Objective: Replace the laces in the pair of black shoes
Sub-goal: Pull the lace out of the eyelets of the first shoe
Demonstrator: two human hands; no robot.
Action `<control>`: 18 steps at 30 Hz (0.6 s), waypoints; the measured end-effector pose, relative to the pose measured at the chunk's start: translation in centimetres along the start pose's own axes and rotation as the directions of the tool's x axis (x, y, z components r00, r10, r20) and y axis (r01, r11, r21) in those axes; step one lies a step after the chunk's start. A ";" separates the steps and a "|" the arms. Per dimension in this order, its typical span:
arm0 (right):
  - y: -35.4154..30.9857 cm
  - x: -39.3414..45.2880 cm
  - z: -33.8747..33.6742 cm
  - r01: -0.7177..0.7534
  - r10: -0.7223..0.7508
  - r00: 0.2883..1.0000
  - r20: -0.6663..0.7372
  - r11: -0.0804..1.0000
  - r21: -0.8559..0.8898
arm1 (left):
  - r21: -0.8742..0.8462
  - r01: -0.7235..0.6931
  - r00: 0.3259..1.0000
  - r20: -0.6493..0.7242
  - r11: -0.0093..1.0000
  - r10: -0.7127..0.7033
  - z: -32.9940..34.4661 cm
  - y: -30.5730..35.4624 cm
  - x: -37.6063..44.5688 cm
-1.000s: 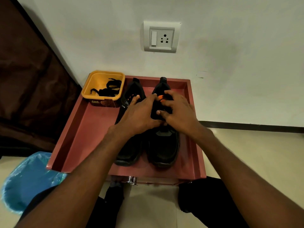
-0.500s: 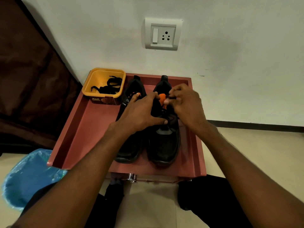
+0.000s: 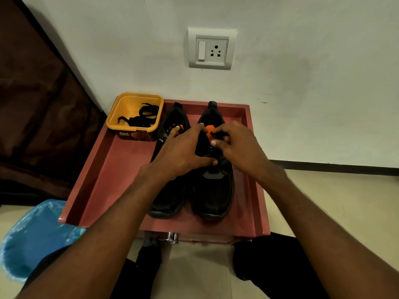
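Plainly, the biggest thing in view is the red tray point(image 3: 103, 169), set against a pale wall that carries a switch and socket plate point(image 3: 212, 49) at twelve o'clock. A blue plastic bag point(image 3: 32, 240) lies on the floor at eight o'clock, beside the tray's near-left corner.

Inside the tray the pair of black shoes point(image 3: 212, 188) stands side by side at the centre, toes toward the person. At eleven o'clock a yellow tub point(image 3: 121, 108) sits in the tray's far-left corner, just beside the left shoe's heel, holding loose black laces point(image 3: 140, 117).

Both hands work at the top of the right shoe. The left hand point(image 3: 181, 152) is curled around that shoe's collar and tongue, bracing it. The right hand point(image 3: 235, 143) pinches a dark lace end near the upper eyelets, beside a small orange tab point(image 3: 209, 128); a second orange tab point(image 3: 181, 126) shows on the left shoe.

Judging by this, the step in hand is undoing or drawing out the right shoe's lace at its top. Next would likely be pulling it free eyelet by eyelet, working down toward the toe while the left hand steadies the shoe.
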State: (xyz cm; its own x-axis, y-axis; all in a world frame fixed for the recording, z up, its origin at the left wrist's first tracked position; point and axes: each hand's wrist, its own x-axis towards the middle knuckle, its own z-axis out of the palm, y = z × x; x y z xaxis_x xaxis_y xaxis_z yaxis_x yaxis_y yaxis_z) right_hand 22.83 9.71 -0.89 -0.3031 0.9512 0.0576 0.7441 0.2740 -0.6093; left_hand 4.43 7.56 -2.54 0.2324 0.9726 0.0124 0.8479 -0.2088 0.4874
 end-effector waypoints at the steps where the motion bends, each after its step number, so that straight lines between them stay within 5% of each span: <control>1: 0.0 -0.1 0.1 0.005 -0.003 0.999 0.032 0.998 -0.058 | 0.002 0.001 1.000 0.002 1.000 -0.001 0.0 0.0 0.0; 12: 1.5 -0.2 -0.2 -0.043 0.056 0.990 -0.127 0.994 0.102 | 0.019 -0.052 0.999 0.000 0.998 0.052 -0.1 0.0 -0.1; 18: 1.7 -0.3 -0.6 -0.026 0.027 1.000 -0.009 0.996 0.088 | 0.037 -0.035 0.999 -0.007 0.999 0.036 -0.2 0.2 -0.2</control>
State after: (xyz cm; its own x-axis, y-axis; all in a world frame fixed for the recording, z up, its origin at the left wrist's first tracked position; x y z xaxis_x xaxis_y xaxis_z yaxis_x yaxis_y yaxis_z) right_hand 24.56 10.00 -1.42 -0.2775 0.9595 0.0480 0.6966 0.2353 -0.6777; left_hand 4.50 7.29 -2.29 0.2589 0.9652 0.0363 0.8562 -0.2467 0.4539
